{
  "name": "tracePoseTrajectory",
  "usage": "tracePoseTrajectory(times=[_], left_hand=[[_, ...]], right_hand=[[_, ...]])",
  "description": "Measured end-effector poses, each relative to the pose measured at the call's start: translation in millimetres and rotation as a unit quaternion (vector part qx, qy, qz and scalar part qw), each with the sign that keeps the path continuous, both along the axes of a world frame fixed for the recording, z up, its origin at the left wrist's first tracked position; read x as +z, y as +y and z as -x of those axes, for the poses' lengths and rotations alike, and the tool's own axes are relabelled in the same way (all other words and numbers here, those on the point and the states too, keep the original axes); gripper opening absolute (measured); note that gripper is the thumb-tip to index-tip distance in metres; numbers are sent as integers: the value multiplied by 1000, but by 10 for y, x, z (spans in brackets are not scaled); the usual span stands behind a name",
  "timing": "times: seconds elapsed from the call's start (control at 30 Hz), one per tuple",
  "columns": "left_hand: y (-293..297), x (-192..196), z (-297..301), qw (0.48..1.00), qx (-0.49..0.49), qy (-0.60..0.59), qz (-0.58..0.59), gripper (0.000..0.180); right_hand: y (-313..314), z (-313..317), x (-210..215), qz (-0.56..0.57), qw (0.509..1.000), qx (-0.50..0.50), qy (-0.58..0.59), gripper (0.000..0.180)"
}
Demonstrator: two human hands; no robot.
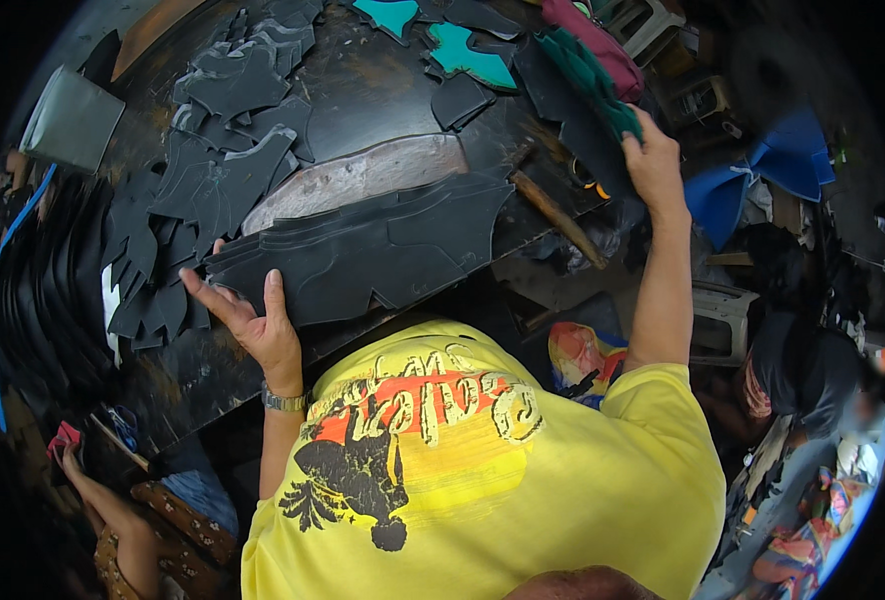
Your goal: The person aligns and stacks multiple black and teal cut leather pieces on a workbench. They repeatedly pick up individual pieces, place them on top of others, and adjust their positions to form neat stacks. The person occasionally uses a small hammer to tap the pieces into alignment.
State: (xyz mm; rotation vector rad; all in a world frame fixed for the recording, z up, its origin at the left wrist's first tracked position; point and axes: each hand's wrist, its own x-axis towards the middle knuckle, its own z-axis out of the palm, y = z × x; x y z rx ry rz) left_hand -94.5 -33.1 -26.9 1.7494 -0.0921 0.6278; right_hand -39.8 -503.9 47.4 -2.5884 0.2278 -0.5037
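A stack of black sheet pieces [373, 250] with faint outlines drawn on it lies tilted along the near table edge. My left hand [263, 335] is at its left end, thumb on the front face and some fingers reaching behind the corner, so it is held between them. Far right, my right hand [655, 160] grips the lower end of dark green sheet pieces [585, 80], its fingers mostly hidden. A black sheet [573, 115] lies beside these. Behind the stack is a long, pale, curved slab [363, 178].
Cut black pieces [223, 170] cover the table's left side; bright green pieces [468, 58] lie at the back. A wooden-handled hammer [561, 220] juts past the right edge. A maroon bag [595, 45] is at the far right. Another person's arm [113, 500] shows lower left.
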Motion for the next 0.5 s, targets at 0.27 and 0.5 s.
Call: tracePoseTrajectory(times=[0.27,0.5], left_hand=[[90,-29,54,992,-9,102,-75,26],[215,-295,36,995,-50,84,2,20]], right_hand=[[958,410,436,58,958,191,-206,48],[2013,569,31,171,871,461,-4,51]])
